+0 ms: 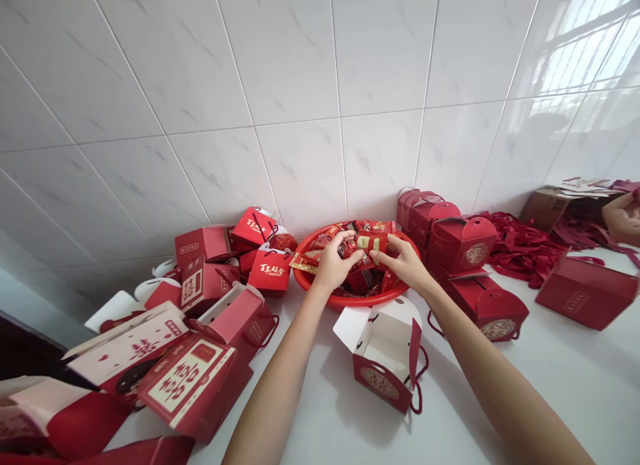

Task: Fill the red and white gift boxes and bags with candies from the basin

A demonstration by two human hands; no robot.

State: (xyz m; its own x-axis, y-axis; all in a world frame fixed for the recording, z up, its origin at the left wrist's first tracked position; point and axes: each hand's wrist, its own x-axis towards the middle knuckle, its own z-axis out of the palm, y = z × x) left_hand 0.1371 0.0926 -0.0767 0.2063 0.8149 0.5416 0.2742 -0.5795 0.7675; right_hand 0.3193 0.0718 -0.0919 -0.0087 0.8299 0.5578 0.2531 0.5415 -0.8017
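A red plastic basin [301,278] stands against the wall, filled with red-wrapped sweets [367,280]. Over it, my right hand [403,259] pinches a small red packet with a pale gold label [369,242]. On the packet's other side is my left hand [336,259], its fingers curled and its thumb meeting the packet's edge. Some wrapped pieces show just under the left fingers. Between my forearms, in front of the basin, sits an open red gift box [383,381] with a white inside and dark red cord handles. Its flaps stand up and no contents show in it.
Several red boxes [196,385] crowd the left side, some open. Closed red boxes [463,245] are stacked right of the basin. Beyond lie dark red ribbons [525,245], another red box [585,291], a cardboard carton [547,208] and another person's hand [623,218]. White tiles rise behind.
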